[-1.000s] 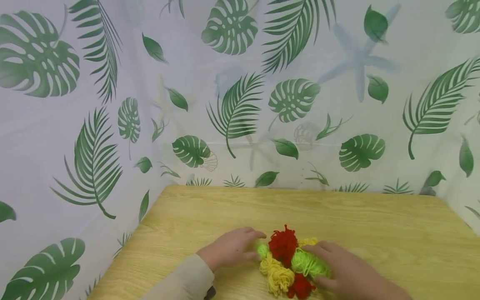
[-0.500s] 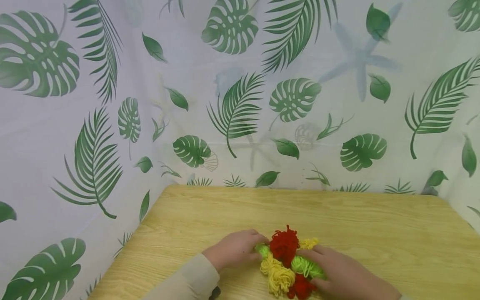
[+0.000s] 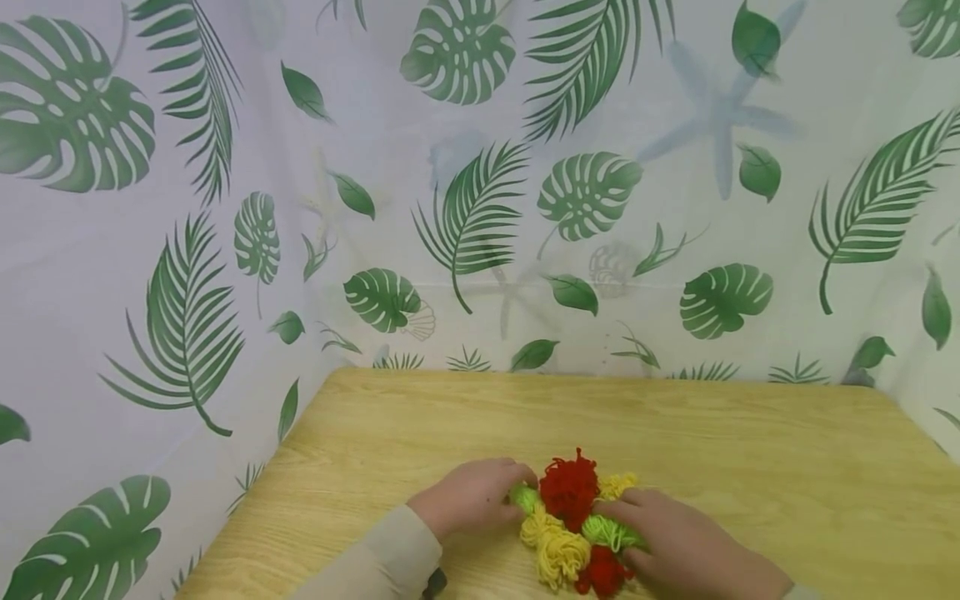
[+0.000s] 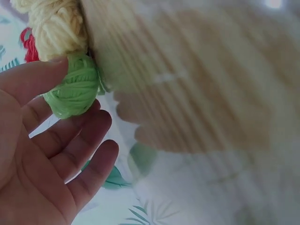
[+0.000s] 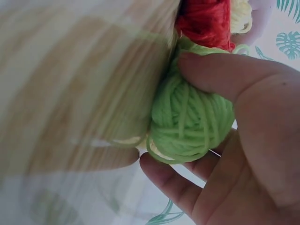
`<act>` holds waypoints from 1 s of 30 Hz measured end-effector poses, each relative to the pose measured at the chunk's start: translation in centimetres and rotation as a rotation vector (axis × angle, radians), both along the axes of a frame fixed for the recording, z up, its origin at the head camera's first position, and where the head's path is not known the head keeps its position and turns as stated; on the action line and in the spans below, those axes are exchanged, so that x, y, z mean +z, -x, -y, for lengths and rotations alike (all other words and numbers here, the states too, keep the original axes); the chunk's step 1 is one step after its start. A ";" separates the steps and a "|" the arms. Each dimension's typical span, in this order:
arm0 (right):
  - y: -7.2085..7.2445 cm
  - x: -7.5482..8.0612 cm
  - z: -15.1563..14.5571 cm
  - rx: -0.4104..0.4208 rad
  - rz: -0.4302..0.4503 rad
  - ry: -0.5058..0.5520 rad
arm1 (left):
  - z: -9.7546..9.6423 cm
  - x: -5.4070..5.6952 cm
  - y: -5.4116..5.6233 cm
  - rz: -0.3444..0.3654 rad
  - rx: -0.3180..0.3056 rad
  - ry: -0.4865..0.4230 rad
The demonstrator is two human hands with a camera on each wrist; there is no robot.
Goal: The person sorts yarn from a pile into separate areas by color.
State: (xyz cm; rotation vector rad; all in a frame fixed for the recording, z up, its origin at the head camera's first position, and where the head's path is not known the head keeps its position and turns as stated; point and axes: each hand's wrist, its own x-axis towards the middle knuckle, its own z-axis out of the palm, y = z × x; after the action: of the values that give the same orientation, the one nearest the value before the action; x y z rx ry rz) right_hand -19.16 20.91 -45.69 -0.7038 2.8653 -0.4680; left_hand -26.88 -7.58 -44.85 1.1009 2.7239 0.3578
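A cluster of yarn balls sits near the table's front edge. On its left side, my left hand (image 3: pixel 468 498) holds a small green yarn ball (image 4: pixel 77 89) between thumb and fingers. Opposite, my right hand (image 3: pixel 678 533) has its thumb over a larger green yarn ball (image 5: pixel 187 117) with the fingers around its far side. Between the hands are a red yarn ball (image 3: pixel 568 490) at the back, a yellow yarn ball (image 3: pixel 562 557) in front and a smaller red one (image 3: pixel 603 573) beside it. More yellow yarn (image 3: pixel 617 485) shows behind the right fingers.
The wooden table (image 3: pixel 450 417) stretches behind and to both sides of the cluster. A white leaf-printed curtain (image 3: pixel 480 250) hangs along its back and left side. A dark object (image 3: pixel 434 581) shows under the left cuff.
My left hand has moved right onto the small green yarn ball. My right hand has shifted slightly left, closer around the larger green one. The cluster has barely moved.
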 end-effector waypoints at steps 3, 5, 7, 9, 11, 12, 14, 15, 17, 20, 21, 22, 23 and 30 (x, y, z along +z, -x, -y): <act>0.0 -0.1 -0.2 -0.017 0.056 0.007 | 0.4 -0.2 0.3 0.013 0.020 -0.033; 0.0 -0.2 -0.3 -0.024 0.084 0.013 | 0.6 -0.3 0.4 0.024 0.052 -0.058; 0.1 -0.3 -0.4 -0.008 0.075 0.016 | 1.0 -0.2 0.6 0.025 0.091 -0.071; 0.2 -0.4 -0.4 0.005 0.063 0.017 | 1.6 0.1 0.9 0.022 0.138 -0.080; 0.3 -0.4 -0.4 0.014 0.055 0.016 | 2.4 0.2 1.6 0.005 0.172 -0.084; 0.4 -0.3 -0.4 0.017 0.051 0.015 | 2.9 0.3 2.0 -0.003 0.189 -0.092; 0.4 -0.2 -0.3 0.016 0.050 0.015 | 4.0 0.3 2.8 -0.012 0.225 -0.115; 0.5 -0.1 -0.3 0.016 0.048 0.017 | 4.6 0.2 3.3 -0.014 0.244 -0.129; 0.4 -0.1 -0.3 0.010 0.048 0.018 | 5.6 0.1 4.0 -0.011 0.278 -0.155; 0.4 0.1 -0.2 -0.001 0.051 0.016 | 7.0 0.0 4.8 -0.003 0.314 -0.187; 0.3 0.1 -0.2 -0.003 0.051 0.014 | 7.4 0.1 5.0 0.001 0.327 -0.196; 0.3 0.1 -0.2 -0.003 0.050 0.010 | 7.7 0.2 5.2 0.004 0.337 -0.206; 0.3 0.1 -0.2 -0.002 0.050 0.009 | 8.0 0.3 5.4 0.009 0.351 -0.216; 0.0 0.2 -0.3 0.014 0.029 0.015 | 9.8 0.2 6.8 0.010 0.448 -0.267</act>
State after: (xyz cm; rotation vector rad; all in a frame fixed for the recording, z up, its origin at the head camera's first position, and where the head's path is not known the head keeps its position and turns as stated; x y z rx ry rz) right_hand -19.19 21.19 -45.53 -0.7123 2.8311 -0.4940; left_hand -33.64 -17.39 -44.66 0.5177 2.9570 0.8060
